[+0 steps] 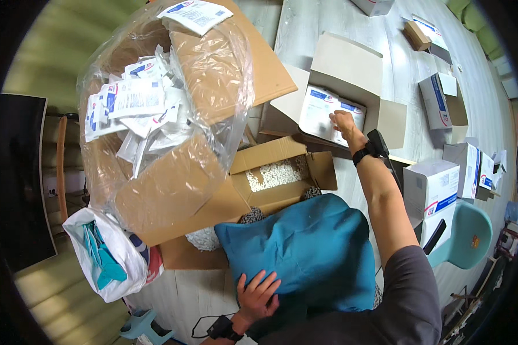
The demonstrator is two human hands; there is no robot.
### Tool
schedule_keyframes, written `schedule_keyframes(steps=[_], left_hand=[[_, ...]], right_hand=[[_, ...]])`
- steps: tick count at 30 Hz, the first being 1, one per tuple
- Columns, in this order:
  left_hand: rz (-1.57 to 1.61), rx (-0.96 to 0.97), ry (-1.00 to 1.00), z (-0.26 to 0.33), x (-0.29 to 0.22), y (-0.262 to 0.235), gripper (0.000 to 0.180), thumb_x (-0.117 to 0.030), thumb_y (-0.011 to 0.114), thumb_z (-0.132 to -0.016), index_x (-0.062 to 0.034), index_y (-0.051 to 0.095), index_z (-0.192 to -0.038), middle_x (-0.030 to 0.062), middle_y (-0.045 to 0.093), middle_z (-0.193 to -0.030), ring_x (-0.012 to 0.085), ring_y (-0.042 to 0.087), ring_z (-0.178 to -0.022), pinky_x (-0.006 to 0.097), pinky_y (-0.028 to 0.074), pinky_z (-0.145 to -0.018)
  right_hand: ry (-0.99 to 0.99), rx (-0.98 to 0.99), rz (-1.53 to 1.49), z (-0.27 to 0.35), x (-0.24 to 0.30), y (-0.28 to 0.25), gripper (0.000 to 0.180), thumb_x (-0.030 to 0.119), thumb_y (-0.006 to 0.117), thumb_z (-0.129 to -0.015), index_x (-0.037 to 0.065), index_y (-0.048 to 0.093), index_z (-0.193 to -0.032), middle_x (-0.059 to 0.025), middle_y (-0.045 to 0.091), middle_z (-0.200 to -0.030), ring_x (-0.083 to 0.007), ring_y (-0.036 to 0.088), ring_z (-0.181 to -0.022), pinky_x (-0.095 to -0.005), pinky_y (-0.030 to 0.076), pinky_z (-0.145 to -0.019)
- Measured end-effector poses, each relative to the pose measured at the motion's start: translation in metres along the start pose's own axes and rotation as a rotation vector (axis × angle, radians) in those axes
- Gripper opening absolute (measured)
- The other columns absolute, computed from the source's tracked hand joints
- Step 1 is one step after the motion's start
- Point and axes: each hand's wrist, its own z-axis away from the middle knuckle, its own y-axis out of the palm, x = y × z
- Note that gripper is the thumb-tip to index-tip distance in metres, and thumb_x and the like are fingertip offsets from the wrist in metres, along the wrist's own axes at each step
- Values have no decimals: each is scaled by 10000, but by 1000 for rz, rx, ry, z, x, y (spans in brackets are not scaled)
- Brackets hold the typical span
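My right hand (344, 123) reaches into an open white cardboard box (346, 64) and is over flat white packets (321, 109) with blue print. Its fingers are slightly bent and apart; from here I cannot tell how firmly they touch the packets. My left hand (258, 296) rests with spread fingers on a teal cushion or folded cloth (305, 241) across my lap. To the left, a large brown carton (207, 69) lined with clear plastic holds a loose heap of similar white packets (135, 98). One more packet (195, 14) lies on its far flap.
A smaller brown box (282, 198) with white foam bits stands just beyond the cushion. At the left is a white bag (112, 270) with teal cloth. White boxes (434, 187) stand at the right by a teal plastic stool (469, 236); more boxes (443, 103) lie on the grey floor.
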Motion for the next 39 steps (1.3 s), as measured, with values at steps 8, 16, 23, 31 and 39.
schedule_keyframes(steps=[8,16,23,31,39], left_hand=[[-71,66,-30,-1,11,1,317,-287,630,-794,-187,748,-1072,-14,656,-1260,217,518,-1253,524,179,-1161],[-20,1,-15,-9,9,-8,349,-213,684,-786,-135,709,-1125,45,655,-1248,265,567,-1210,548,270,-1099],[105,-72,-55,-14,-2,-21,334,-113,686,-777,-93,701,-1110,75,657,-1238,290,581,-1191,574,326,-1057],[100,-113,-43,-20,-5,-27,263,-108,647,-804,-63,710,-1055,95,675,-1193,294,611,-1140,573,332,-1055],[103,-209,-30,-19,-14,-20,221,-124,618,-826,-65,715,-1016,98,687,-1161,281,620,-1140,563,331,-1061]], right_hand=[[-43,-210,294,-34,5,34,595,244,790,-728,-175,590,-1099,-305,649,-1125,-366,665,-1034,-383,531,-867],[-65,-55,734,-51,-8,47,507,493,753,-750,-7,726,-838,-165,702,-843,-275,684,-796,-373,545,-728],[41,-118,253,-13,-20,43,410,320,813,-706,-67,710,-794,-159,695,-737,-251,641,-665,-387,494,-635],[-136,-365,98,18,-3,51,466,301,770,-709,-130,641,-830,-212,681,-744,-312,666,-693,-412,511,-667],[-301,-469,427,36,14,63,448,272,738,-723,-126,644,-905,-303,683,-884,-442,678,-866,-460,531,-775]])
